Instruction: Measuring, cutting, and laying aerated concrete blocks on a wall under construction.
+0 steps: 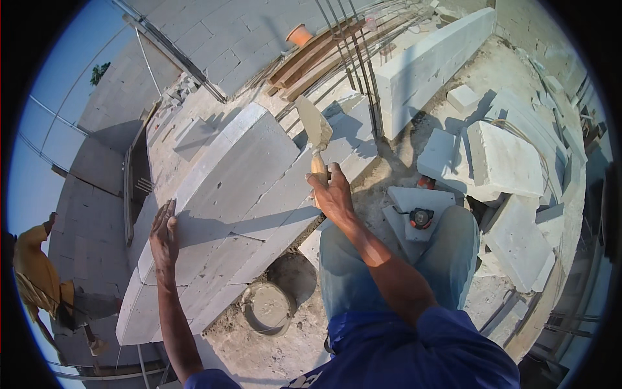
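Observation:
My right hand [333, 194] is closed round the wooden handle of a trowel [315, 124], its grey blade pointing up and away over the low wall. My left hand [164, 237] lies with fingers stretched along the outer top edge of that wall [240, 172], which is built of pale grey blocks in courses. Behind the trowel blade, a lower part of the wall is in shadow. At the wall's foot, between my arms, stands a round bucket [267, 307] with grey mortar round its rim and inside.
Broken white blocks [505, 159] are heaped at my right. A red and black tape measure [420, 218] lies on a block piece by my knee. Upright steel bars [363, 65] rise past the wall's far end near wooden planks [317, 55]. Another person [40, 272] is at far left.

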`<action>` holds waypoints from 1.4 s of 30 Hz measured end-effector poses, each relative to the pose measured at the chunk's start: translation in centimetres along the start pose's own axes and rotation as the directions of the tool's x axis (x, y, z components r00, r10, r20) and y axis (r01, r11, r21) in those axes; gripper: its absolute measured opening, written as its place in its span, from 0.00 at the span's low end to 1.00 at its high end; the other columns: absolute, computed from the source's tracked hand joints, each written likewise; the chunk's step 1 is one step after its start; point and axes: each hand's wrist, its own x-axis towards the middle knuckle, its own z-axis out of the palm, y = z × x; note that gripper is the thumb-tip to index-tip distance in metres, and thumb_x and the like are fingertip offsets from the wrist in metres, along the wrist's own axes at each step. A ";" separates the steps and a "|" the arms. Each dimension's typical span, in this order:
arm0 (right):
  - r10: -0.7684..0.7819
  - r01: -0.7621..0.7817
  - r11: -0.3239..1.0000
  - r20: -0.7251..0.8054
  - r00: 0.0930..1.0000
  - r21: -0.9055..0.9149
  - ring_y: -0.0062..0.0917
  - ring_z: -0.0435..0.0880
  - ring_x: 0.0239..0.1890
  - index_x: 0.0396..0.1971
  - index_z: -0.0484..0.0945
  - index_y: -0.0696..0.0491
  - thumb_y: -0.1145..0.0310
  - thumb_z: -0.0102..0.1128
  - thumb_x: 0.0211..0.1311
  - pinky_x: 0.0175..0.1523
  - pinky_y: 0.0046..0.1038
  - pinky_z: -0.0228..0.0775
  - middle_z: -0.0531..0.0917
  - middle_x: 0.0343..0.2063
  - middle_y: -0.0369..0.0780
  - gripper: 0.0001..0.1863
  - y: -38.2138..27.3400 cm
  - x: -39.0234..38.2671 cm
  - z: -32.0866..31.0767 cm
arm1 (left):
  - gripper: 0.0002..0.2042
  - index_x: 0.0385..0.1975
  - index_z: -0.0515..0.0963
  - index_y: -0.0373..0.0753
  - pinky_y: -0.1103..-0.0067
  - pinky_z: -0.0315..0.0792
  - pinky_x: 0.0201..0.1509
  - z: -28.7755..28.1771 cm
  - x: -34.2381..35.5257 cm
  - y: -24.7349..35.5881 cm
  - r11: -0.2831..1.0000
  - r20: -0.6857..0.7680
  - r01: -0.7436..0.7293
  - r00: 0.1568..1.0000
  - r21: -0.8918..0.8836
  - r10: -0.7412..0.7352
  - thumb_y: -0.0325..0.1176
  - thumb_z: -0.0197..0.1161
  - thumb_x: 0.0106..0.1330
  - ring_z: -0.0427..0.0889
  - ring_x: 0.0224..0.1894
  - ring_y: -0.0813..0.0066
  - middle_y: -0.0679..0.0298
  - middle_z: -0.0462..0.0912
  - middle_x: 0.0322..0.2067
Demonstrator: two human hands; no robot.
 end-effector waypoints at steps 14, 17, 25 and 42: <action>-0.105 0.069 0.938 0.090 0.990 0.340 0.38 0.79 0.30 0.49 0.67 0.61 0.62 0.63 0.64 0.39 0.40 0.74 0.77 0.34 0.49 0.22 2.2 -6.8 -5.0 | 0.25 0.59 0.77 0.36 0.64 0.65 0.69 0.2 0.9 0.3 0.997 -0.010 -0.074 0.997 0.005 0.074 0.50 0.47 0.77 0.74 0.65 0.51 0.49 0.79 0.58; -0.046 0.067 0.988 0.149 0.988 -0.142 0.26 0.75 0.24 0.44 0.70 0.59 0.61 0.59 0.65 0.30 0.31 0.71 0.76 0.27 0.40 0.17 -0.5 -5.9 -7.4 | 0.24 0.59 0.77 0.35 0.64 0.65 0.68 -0.4 0.8 0.3 0.995 -0.017 -0.097 0.995 0.037 0.098 0.48 0.47 0.78 0.74 0.64 0.51 0.49 0.80 0.58; 0.085 -0.791 0.409 0.844 0.530 0.455 0.14 0.66 0.14 0.47 0.72 0.61 0.53 0.40 0.73 0.15 0.18 0.61 0.72 0.20 0.33 0.24 1.9 8.3 -7.1 | 0.23 0.59 0.78 0.35 0.64 0.66 0.67 0.7 1.2 1.4 0.990 -0.015 -0.115 0.993 0.083 0.117 0.45 0.45 0.78 0.76 0.62 0.51 0.50 0.80 0.57; 0.311 -0.292 0.949 0.201 0.929 -0.119 0.21 0.69 0.09 0.39 0.76 0.61 0.55 0.57 0.69 0.13 0.28 0.59 0.72 0.14 0.35 0.20 -0.9 1.7 -16.5 | 0.25 0.58 0.78 0.33 0.63 0.68 0.67 0.1 1.0 0.3 0.982 -0.015 -0.087 0.996 0.167 0.091 0.47 0.45 0.78 0.77 0.62 0.50 0.50 0.81 0.56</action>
